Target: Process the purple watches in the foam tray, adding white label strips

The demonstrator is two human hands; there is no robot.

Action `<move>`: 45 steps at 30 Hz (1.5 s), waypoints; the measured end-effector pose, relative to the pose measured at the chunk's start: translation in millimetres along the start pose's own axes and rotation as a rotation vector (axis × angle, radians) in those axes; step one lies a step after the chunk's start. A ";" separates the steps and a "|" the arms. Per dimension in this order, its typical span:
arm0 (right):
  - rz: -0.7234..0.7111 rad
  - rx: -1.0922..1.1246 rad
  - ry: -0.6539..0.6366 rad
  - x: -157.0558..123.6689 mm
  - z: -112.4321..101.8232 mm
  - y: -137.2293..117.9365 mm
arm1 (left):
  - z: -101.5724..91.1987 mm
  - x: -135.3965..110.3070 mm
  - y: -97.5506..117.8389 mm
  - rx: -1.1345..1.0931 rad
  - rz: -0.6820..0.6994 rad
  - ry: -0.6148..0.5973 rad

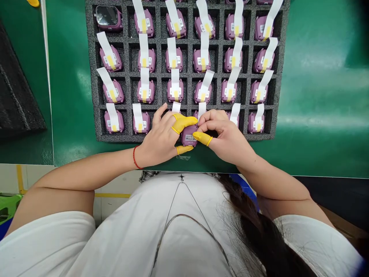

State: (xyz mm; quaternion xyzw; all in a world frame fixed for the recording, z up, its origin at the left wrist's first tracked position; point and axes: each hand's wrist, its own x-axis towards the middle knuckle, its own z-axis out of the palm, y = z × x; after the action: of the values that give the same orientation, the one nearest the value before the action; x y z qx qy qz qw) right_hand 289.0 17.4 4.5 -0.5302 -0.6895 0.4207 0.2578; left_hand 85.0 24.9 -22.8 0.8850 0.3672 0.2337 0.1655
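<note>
A purple smartwatch body [189,136], its labelled back facing up, is held just in front of the foam tray. My left hand [161,134] grips it from the left, with yellow finger cots on the thumb and a finger. At its upper right edge my right hand [227,134] has thumb and fingertips drawn together in a pinch, the thumb in a yellow cot. Whatever lies between those fingertips is too small to make out. Behind the hands, purple watch bodies [175,94] with white paper strips and yellow tape sit in the tray.
The black foam tray [93,77] has rows of square compartments. At its upper left one watch [108,17] lies screen up without a strip. A dark foam piece [20,92] rests at the left on the green table [317,115], whose front edge runs before my body.
</note>
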 end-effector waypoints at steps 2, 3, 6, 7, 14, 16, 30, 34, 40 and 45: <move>0.013 0.001 0.000 -0.1 0.1 -1.1 | 0.1 0.0 -0.2 0.002 0.001 -0.001; 0.017 0.003 0.001 0.0 0.1 -1.5 | 0.1 -0.1 -0.3 0.002 0.001 -0.002; 0.021 0.008 0.006 0.2 0.2 -2.0 | 0.3 -0.5 -0.3 -0.002 -0.002 -0.003; 0.022 0.008 0.007 0.2 0.1 -2.0 | 0.4 -0.6 -0.3 -0.002 -0.006 -0.003; 0.037 0.034 -0.028 1.2 -3.3 -3.0 | 1.5 -1.2 -0.7 0.000 0.003 0.012; 0.038 0.033 -0.033 1.3 -3.6 -3.1 | 1.7 -1.3 -1.0 0.000 0.009 0.014; -0.107 -0.098 0.045 -2.2 3.0 3.5 | 1.9 -1.5 -1.9 -0.018 -0.016 -0.015; -0.271 -0.319 0.110 -6.0 -2.6 4.0 | 1.4 -1.8 -2.0 0.003 0.000 -0.006; -0.218 -0.438 0.165 -2.3 4.3 10.3 | 3.6 -1.5 0.2 0.037 0.031 0.022; -0.120 -0.394 0.093 5.6 14.9 12.6 | -12.8 0.9 -8.7 0.010 0.093 -0.168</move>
State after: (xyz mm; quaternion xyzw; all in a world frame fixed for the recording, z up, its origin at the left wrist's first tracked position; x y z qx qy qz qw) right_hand 281.8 19.2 -14.3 -0.5473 -0.7760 0.2369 0.2054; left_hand 73.7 32.9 -16.0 0.9183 0.3119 0.1642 0.1801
